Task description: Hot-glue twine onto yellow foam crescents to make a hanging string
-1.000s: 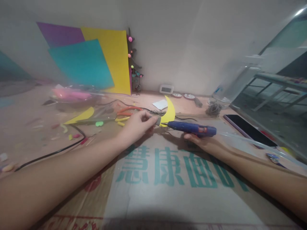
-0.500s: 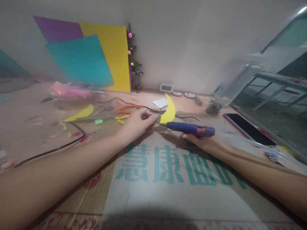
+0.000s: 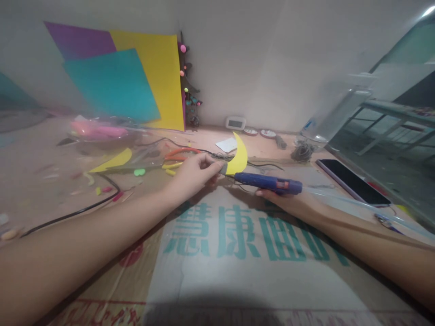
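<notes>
My left hand (image 3: 203,171) pinches the lower end of a yellow crescent moon cutout (image 3: 240,156), where a small grey piece shows at the fingertips. The crescent stands upright, its tip pointing up. In my right hand (image 3: 277,198) is a blue hot glue gun (image 3: 268,182), held with its nozzle pointing left at the crescent's lower end. Whether the nozzle touches it I cannot tell. A long clear glue stick (image 3: 343,195) trails from the gun's back toward the right. Most of my right fingers are hidden below the gun.
Under my hands lies printed cardboard (image 3: 217,280). A second yellow cutout (image 3: 113,161), orange-handled pliers (image 3: 180,151) and a black cord (image 3: 78,212) are to the left. A phone (image 3: 353,181) and a wire bundle (image 3: 302,151) lie right. Coloured sheets (image 3: 112,86) lean against the wall.
The glue gun sits very slightly further left, in step with a small shift of the whole view. Both hands keep their hold.
</notes>
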Demonstrator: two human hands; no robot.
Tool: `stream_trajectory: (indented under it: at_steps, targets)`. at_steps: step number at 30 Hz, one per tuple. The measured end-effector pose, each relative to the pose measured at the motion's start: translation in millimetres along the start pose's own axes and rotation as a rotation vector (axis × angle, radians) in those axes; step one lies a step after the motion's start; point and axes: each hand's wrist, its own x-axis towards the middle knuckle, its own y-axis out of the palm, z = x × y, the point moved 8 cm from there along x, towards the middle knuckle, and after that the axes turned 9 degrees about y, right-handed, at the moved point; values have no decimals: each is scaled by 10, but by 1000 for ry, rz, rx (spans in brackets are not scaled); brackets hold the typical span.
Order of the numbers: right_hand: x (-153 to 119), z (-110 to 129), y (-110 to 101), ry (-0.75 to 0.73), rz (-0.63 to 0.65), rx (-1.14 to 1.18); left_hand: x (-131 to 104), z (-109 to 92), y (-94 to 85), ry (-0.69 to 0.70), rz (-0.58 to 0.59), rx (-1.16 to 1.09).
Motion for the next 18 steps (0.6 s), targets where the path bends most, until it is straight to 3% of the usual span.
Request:
stream_trajectory:
  at_steps: [18]
  targets:
    - [1,94,-28,-47,16,-23,5,8,2,-32,-17,-30]
